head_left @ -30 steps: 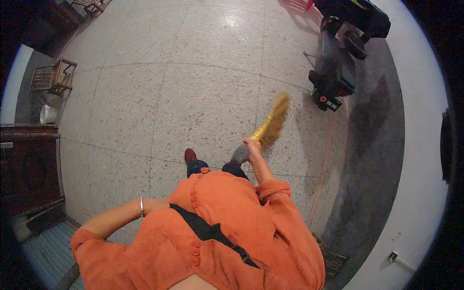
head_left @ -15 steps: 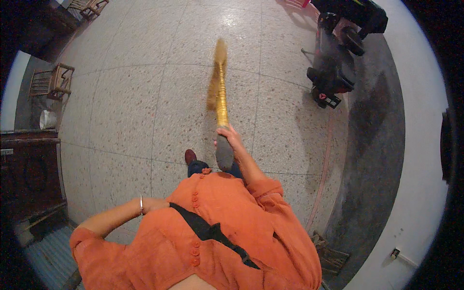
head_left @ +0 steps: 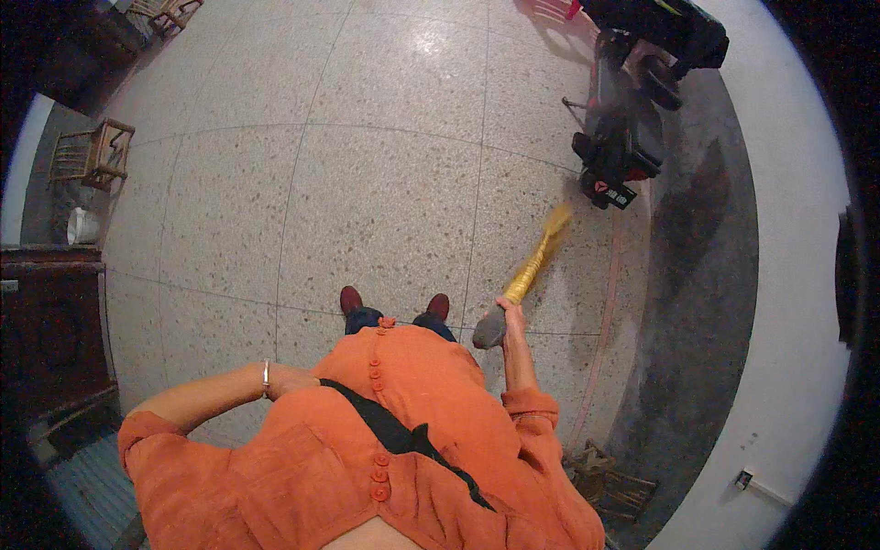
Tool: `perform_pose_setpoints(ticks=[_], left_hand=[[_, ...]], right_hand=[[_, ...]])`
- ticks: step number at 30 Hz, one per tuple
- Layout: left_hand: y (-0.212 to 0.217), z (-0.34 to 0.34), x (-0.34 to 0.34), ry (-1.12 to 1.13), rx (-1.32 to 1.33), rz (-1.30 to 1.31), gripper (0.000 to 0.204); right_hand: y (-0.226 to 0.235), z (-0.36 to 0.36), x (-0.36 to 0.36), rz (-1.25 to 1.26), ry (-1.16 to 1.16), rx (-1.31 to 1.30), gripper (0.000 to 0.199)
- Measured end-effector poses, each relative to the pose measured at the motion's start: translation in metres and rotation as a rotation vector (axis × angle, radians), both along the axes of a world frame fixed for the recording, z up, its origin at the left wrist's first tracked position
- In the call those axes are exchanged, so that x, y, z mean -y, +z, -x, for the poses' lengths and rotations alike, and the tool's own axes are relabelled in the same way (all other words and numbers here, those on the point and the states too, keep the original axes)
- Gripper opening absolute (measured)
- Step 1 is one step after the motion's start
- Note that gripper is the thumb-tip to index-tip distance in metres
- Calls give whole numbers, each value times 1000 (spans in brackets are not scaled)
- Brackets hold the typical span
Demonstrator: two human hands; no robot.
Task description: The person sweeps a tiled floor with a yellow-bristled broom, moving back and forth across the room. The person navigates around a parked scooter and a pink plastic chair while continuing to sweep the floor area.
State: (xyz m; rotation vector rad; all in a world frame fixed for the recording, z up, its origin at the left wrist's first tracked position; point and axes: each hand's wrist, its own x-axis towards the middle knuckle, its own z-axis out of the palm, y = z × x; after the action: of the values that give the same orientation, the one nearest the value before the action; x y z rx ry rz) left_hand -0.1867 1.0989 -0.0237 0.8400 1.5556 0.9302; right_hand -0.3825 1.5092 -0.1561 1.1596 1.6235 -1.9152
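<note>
A short hand broom (head_left: 532,268) with a yellow bound neck and a thick grey handle end is in my right hand (head_left: 514,321). My fingers are closed round it where the grey end meets the yellow binding. It slants away to the right over the speckled floor (head_left: 385,202), its blurred bristles near the back of the scooter; I cannot tell whether they touch the floor. My left hand (head_left: 293,379) rests against my waist, at the side of my orange shirt (head_left: 403,357). Its fingers are hidden by the shirt and a black strap.
A black scooter (head_left: 623,137) stands at the far right beside the wall. On the left are a wooden chair (head_left: 96,154), a white bucket (head_left: 82,226) and a dark wooden cabinet (head_left: 55,321). Another low chair (head_left: 610,486) sits at the lower right.
My right hand has carried the broom from in front of me out to the right and closer to my body. My second shoe now shows. The left hand stays at my waist.
</note>
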Motion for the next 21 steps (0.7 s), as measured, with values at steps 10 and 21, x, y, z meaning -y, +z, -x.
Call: perform_pose_setpoints(ticks=[10,21], left_hand=[[9,-17,15,294,263,-115,29],[45,-12,53,77,111,-66,29]], right_hand=[[29,7,91,105,179,39,27],[124,4,115,450,715,-48,38]])
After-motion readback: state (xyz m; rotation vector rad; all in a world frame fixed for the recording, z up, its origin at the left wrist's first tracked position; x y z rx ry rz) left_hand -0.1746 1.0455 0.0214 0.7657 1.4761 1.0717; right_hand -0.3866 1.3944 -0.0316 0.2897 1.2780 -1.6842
